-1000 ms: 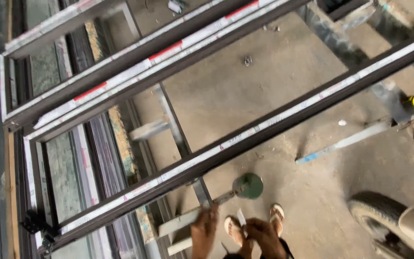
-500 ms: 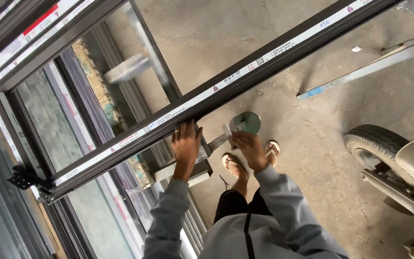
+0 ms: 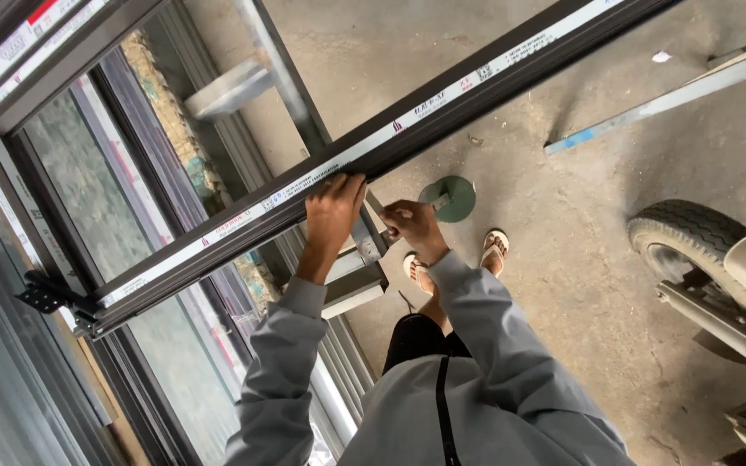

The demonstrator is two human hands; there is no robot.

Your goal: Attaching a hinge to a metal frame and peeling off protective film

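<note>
A long dark aluminium frame bar [image 3: 442, 95] with a white protective strip crosses the view diagonally. My left hand [image 3: 331, 210] grips its lower edge from beneath, fingers curled over the strip. Right beside it, my right hand [image 3: 411, 226] is closed on the handle of a tool with a round green head [image 3: 447, 198], held just under the bar. A short silver cross-piece [image 3: 364, 242] sits between the two hands. Both arms wear grey sleeves.
More dark frames with glass panes [image 3: 88, 181] lean at the left, with a black hinge [image 3: 45, 295] at one corner. A loose metal strip [image 3: 666, 97] lies on the concrete floor. A vehicle wheel [image 3: 688, 246] stands at the right. My sandalled feet [image 3: 494, 250] are below.
Both hands have risen to the frame bar. The left hand has taken hold of it, and the right hand has brought the green-headed tool close under it. The view has shifted nearer.
</note>
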